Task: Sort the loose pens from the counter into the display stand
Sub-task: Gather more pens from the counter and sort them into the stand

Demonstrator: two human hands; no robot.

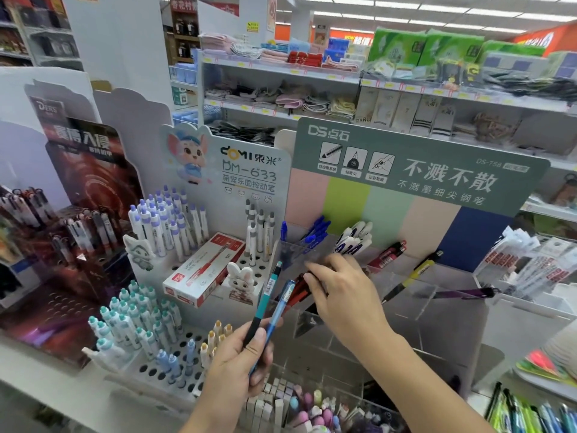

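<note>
My left hand (242, 357) grips two pens upright: a teal pen (265, 296) with a black grip and a blue pen (279, 310). My right hand (340, 292) reaches into a compartment of the clear acrylic display stand (437, 295), its fingers curled over red and black pens (296, 292) there. Other compartments hold blue pens (315, 234), white-and-blue pens (354, 239), red pens (387, 254), a yellow-and-black pen (412, 275) and a purple pen (462, 293).
A white pegged stand (175, 367) on the left holds several capped pens and a red-and-white pen box (203, 270). Dark pen displays stand far left. Erasers and pastel pens (299, 404) fill bins below. Packaged refills (530, 267) sit at right.
</note>
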